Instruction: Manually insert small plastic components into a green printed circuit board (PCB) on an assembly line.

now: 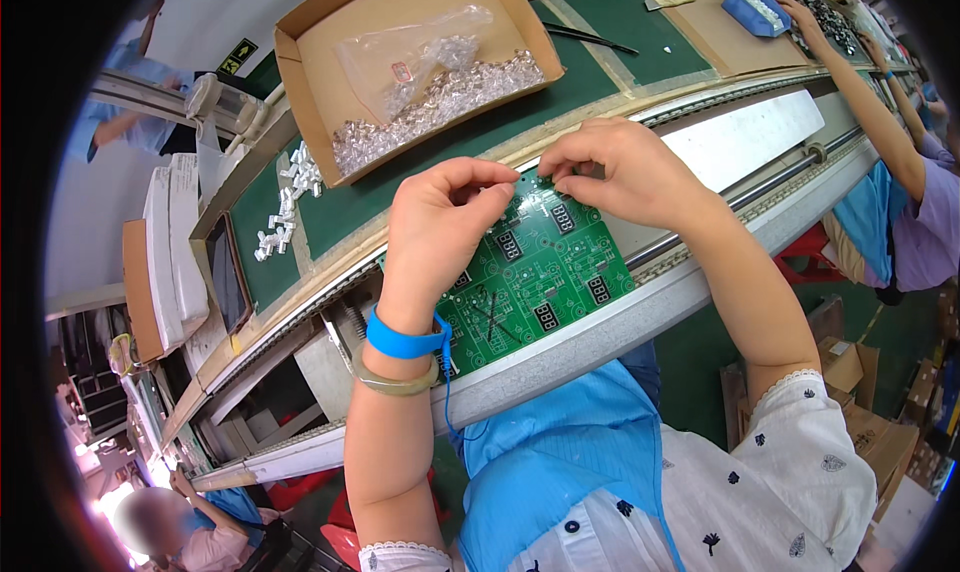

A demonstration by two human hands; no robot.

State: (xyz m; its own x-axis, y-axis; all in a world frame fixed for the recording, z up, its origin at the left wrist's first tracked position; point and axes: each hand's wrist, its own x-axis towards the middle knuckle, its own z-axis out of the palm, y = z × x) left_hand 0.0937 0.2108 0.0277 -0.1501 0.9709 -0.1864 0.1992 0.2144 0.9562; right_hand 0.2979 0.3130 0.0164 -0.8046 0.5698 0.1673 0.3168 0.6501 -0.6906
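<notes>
A green circuit board [575, 272] with several black digit displays lies across the rails in front of me. My left hand [440, 227] is over its far left part, thumb and index finger pinched together near the far edge. Beside it my right hand [625, 177] bends its fingers and thumb together at the far right corner. Whatever is between the fingers of either hand is too small or hidden to make out. A blue strap [400, 342] with a cord and a pale bangle [393, 382] circle my left wrist.
Beyond the board stands a cardboard box [312, 57] with small clear parts [430, 112] and a plastic bag. Small white parts [300, 170] lie left of it, black tweezers [590, 39] right. A co-worker's hand [803, 24] reaches beside a blue bin [742, 14]. A metal rail [600, 327] runs nearest me.
</notes>
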